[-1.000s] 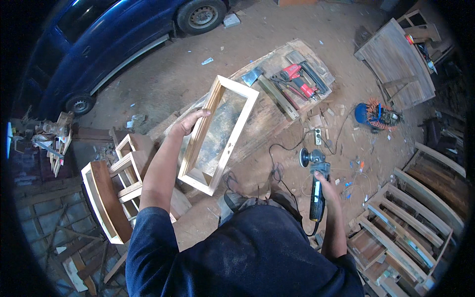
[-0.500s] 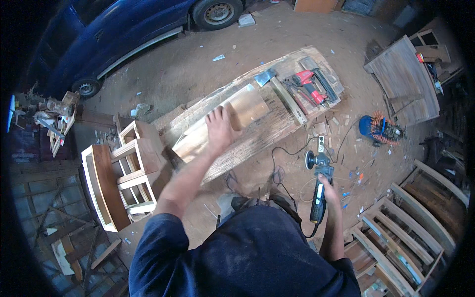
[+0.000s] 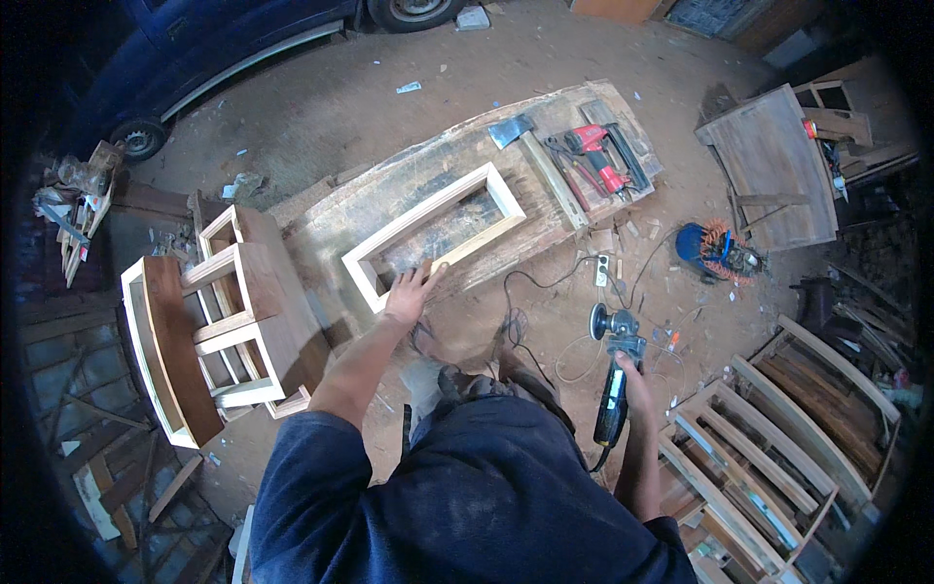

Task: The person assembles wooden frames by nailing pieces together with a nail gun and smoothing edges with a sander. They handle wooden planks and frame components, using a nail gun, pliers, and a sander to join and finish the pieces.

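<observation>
A pale rectangular wooden frame (image 3: 428, 209) lies on the worn wooden bench top (image 3: 331, 219), its hollow middle facing up. My left hand (image 3: 413, 292) rests on the frame's near rail, close to its left corner, with the fingers stretched out and not wrapped round it. Off to the right of the bench, my right hand (image 3: 632, 384) is closed round the black body of an angle grinder (image 3: 613, 394). A round pad sits at the grinder's upper end, held in the air above the floor.
On the bench's right part lie a hatchet (image 3: 545, 165), a red nail gun (image 3: 598, 161) and smaller tools. A wooden cabinet frame (image 3: 243, 331) stands left. Cords and a power strip (image 3: 602, 271) lie near my feet. Slatted wooden frames (image 3: 759, 457) stand right; a blue vehicle (image 3: 224, 49) is behind.
The wooden piece showed a broad solid face upward; now its open frame side faces up. My left hand has shifted from its top to the near rail. The grinder stays in my right hand.
</observation>
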`<state>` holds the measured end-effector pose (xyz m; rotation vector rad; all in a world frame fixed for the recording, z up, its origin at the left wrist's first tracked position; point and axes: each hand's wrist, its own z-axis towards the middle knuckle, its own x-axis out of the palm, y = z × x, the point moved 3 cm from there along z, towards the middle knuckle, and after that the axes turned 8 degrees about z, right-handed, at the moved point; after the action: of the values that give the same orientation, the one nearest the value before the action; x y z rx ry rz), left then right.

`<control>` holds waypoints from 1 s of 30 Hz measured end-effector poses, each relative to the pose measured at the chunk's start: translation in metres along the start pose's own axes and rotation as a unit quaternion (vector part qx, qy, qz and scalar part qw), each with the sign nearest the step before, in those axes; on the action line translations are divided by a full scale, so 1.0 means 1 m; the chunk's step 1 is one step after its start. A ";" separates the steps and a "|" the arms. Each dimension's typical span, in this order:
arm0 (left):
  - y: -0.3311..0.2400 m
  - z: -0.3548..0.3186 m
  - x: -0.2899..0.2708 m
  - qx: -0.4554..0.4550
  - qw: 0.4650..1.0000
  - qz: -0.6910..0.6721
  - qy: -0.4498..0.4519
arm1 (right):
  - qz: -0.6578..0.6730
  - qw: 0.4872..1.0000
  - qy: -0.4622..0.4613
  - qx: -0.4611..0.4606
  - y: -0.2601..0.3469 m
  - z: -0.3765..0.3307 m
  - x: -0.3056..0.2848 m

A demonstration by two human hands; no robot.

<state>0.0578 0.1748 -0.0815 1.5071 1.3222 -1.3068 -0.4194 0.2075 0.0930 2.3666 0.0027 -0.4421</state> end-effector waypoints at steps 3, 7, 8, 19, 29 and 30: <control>0.007 -0.018 -0.001 -0.020 1.000 -0.002 0.008 | 0.005 1.000 -0.002 0.001 -0.001 0.000 0.005; 0.007 -0.010 0.007 -0.064 0.997 -0.017 0.041 | -0.014 1.000 0.009 -0.020 0.006 -0.002 0.012; 0.004 -0.002 0.006 -0.081 0.995 -0.053 0.010 | -0.024 0.999 0.019 -0.041 0.008 -0.002 0.014; 0.043 0.021 -0.107 -0.191 0.951 -0.241 0.021 | -0.041 0.999 0.020 -0.002 -0.010 0.002 0.013; 0.051 0.023 -0.065 -0.226 0.956 -0.185 0.006 | -0.199 0.940 0.062 -0.270 0.114 0.026 0.108; 0.049 0.022 -0.065 -0.233 0.957 -0.171 0.004 | -0.204 0.933 0.057 -0.292 0.126 0.036 0.123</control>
<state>0.1040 0.1290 -0.0282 0.9869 1.8049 -1.0811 -0.2995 0.0756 0.1125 1.7871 0.6072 -0.4240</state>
